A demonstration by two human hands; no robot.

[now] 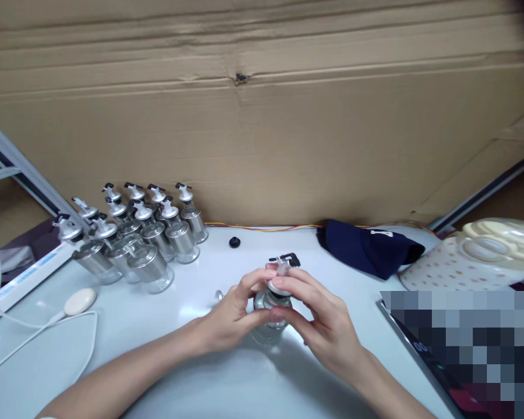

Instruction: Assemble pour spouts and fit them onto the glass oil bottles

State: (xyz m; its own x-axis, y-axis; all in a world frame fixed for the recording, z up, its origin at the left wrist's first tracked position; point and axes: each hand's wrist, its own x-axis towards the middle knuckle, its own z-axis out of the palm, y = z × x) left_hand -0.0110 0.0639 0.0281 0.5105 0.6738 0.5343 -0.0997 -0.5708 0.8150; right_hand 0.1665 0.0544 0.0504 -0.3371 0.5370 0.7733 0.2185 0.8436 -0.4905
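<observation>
In front of me a clear glass oil bottle (268, 333) stands on the white table, with a silver pour spout (283, 266) with a black flip lever at its top. My left hand (240, 308) is closed around the bottle's neck from the left. From the right, my right hand (318, 308) pinches the spout's silver collar and the neck, its fingertips meeting those of the left. The fingers partly hide the joint between spout and glass. A small shiny piece (219, 295) shows just left of my left hand; its kind is unclear.
Several oil bottles with spouts (181, 235) are grouped at the back left, one without a visible spout (151, 267). Around the table lie a small black cap (234, 242), a white round puck with cable (80, 301), a navy cap (367, 247) and a spotted container (445, 267). Cardboard (262, 145) stands behind.
</observation>
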